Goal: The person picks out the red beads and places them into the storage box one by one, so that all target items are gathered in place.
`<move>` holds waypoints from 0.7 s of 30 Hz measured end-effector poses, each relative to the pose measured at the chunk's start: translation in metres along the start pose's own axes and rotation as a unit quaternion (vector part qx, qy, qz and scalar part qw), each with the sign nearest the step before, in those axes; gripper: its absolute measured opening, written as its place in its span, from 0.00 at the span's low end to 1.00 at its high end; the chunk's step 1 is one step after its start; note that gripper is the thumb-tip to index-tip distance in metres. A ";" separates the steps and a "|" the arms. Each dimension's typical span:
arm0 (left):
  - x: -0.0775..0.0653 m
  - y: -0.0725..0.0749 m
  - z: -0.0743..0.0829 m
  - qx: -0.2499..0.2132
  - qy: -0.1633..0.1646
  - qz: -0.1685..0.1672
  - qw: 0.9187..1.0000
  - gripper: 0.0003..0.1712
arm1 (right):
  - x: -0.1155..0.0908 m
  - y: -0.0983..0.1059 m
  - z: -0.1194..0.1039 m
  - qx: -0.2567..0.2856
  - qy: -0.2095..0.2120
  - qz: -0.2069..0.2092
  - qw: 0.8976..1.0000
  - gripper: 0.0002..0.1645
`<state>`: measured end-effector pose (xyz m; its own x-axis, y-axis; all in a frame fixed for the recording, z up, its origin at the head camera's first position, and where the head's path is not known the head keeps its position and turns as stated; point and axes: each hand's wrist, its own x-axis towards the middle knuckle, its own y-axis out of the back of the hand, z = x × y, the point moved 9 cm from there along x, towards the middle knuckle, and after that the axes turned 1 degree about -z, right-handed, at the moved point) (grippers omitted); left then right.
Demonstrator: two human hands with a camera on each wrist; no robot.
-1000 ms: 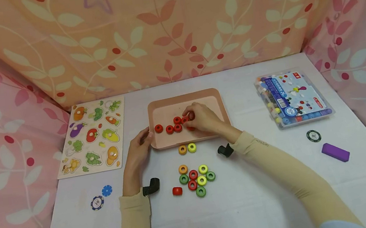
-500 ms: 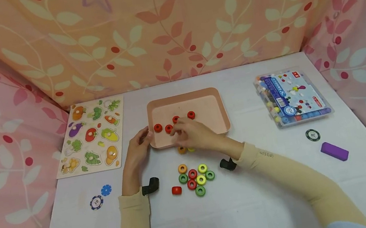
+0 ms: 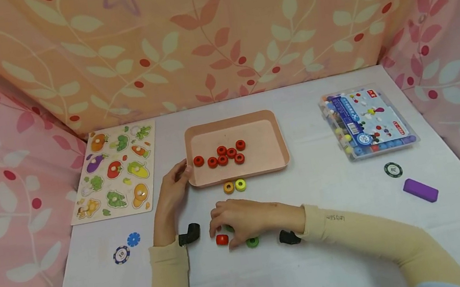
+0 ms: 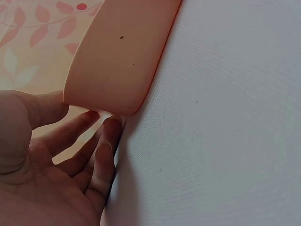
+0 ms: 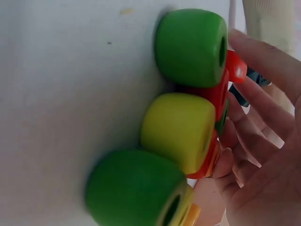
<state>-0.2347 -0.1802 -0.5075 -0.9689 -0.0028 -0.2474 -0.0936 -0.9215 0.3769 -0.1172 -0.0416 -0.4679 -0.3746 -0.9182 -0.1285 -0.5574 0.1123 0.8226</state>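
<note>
My left hand (image 3: 173, 186) is at the left front corner of the pink tray (image 3: 256, 171). Its thumb lies over the rim, with the fingers against the outer wall (image 4: 117, 61). Several red beads (image 3: 223, 160) stand in the tray. Over a cluster of beads on the cloth, my right hand (image 3: 243, 218) has thumb and forefinger spread on either side of a red bead (image 3: 222, 239) lying on its side; contact is unclear. Green (image 5: 190, 47) and yellow (image 5: 176, 132) beads appear beside the palm in the right wrist view. My hand partly hides the cluster from above.
An orange bead (image 3: 228, 188) and a yellow bead (image 3: 240, 185) sit before the tray. A vegetable puzzle board (image 3: 114, 175) is at left, with a chip (image 3: 121, 255) and blue disc (image 3: 134, 239). Right are a bead box (image 3: 369, 122), dark chip (image 3: 393, 169) and purple block (image 3: 421, 190).
My right hand has come out of the tray and moved toward me to the loose beads. Some red beads inside the tray are now spaced differently. My left hand keeps its place.
</note>
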 end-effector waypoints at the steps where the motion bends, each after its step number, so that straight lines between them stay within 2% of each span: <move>1: 0.000 0.000 0.000 0.000 0.000 0.000 1.000 0.29 | 0.000 -0.001 0.000 -0.002 0.002 -0.001 1.000 0.24; 6: -0.001 0.000 0.000 0.001 0.002 -0.001 1.000 0.29 | 0.000 -0.003 0.001 -0.006 0.012 0.002 1.000 0.20; 11: 0.000 0.000 -0.001 0.003 0.006 -0.003 1.000 0.29 | 0.000 0.004 0.009 0.019 -0.008 0.016 1.000 0.17; 15: 0.000 0.000 -0.001 0.009 0.006 -0.004 1.000 0.29 | -0.002 0.025 0.021 0.077 -0.036 0.059 0.995 0.16; 21: 0.000 -0.001 0.000 0.007 0.001 -0.008 1.000 0.29 | -0.006 0.062 0.047 0.138 -0.077 0.141 0.977 0.20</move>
<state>-0.2349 -0.1793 -0.5083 -0.9668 0.0117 -0.2554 -0.1128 -0.9161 0.3848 -0.1849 -0.0112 -0.4421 -0.6378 -0.7700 -0.0184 -0.5871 0.4706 0.6587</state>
